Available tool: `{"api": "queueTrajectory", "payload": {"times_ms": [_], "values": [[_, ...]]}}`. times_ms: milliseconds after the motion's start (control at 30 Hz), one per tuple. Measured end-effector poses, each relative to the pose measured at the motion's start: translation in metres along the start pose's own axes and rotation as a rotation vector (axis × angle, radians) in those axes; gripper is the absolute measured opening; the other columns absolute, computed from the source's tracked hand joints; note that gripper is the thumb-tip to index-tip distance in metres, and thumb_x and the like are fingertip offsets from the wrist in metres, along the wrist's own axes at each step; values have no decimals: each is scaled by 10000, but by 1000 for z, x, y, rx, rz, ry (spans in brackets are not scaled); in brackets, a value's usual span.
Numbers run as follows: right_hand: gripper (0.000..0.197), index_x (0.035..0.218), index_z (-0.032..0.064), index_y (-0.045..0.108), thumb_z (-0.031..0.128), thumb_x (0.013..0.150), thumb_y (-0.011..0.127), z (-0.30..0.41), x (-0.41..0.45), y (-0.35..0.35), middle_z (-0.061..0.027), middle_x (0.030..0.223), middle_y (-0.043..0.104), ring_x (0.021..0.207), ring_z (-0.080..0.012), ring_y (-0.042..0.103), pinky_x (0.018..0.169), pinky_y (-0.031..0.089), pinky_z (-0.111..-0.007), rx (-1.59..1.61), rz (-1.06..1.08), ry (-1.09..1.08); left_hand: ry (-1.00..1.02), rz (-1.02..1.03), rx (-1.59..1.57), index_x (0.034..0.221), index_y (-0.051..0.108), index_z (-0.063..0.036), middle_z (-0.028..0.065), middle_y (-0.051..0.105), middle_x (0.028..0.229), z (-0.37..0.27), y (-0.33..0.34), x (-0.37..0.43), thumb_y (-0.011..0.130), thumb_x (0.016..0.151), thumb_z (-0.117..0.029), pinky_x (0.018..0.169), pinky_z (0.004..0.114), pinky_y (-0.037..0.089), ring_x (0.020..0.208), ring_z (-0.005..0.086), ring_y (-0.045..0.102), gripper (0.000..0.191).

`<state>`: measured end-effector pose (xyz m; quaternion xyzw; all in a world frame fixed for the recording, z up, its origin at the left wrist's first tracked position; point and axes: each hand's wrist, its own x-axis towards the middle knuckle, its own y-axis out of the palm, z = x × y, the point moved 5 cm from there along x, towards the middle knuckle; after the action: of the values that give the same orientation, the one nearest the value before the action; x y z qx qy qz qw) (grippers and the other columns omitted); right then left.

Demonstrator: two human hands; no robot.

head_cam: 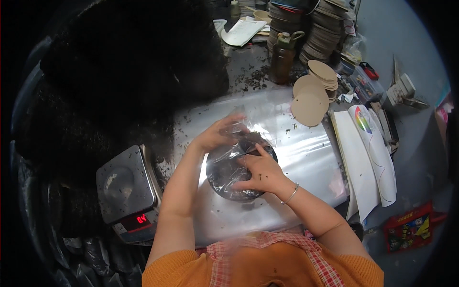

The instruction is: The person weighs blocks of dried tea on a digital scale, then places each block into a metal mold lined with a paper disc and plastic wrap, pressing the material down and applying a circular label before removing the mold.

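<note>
A round dark disc or shallow dish (229,175) wrapped in clear plastic film lies on a shiny metal sheet (301,161) before me. My left hand (226,131) is at its upper left side, fingers curled in the loose clear film. Across the disc's right part lies my right hand (261,171), its fingers spread and touching the film. Dark crumbly bits (254,137) show under or on the film near its upper edge. Whether the film is pinched between any fingers is hard to tell.
A digital scale (125,183) stands left, below a large dark heap (125,71). Tan cardboard discs (310,107), a bottle (282,61) and stacked grey discs (322,32) are at the upper right. White papers (362,161) lie on the right.
</note>
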<state>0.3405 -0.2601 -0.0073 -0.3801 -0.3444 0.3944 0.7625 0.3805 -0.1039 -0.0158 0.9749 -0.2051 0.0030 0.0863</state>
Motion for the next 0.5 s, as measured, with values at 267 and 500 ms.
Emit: {"api": "queueTrajectory", "payload": {"times_ms": [267, 500], "values": [[639, 1091, 57, 404, 137, 584, 785, -40, -22, -14, -101, 1082, 471, 984, -211, 486, 800, 486, -319, 811, -730, 230, 448, -221, 1351, 831, 642, -116, 13, 609, 908, -13, 26, -30, 614, 595, -63, 868, 379, 396, 936, 247, 520, 243], [712, 1240, 46, 465, 54, 592, 757, -38, -7, -7, -94, 1113, 551, 907, -224, 573, 792, 497, -321, 1055, -297, 380, 540, -225, 1658, 730, 615, -128, -12, 610, 913, -14, 42, -34, 621, 609, -89, 845, 377, 415, 943, 232, 525, 128]]}}
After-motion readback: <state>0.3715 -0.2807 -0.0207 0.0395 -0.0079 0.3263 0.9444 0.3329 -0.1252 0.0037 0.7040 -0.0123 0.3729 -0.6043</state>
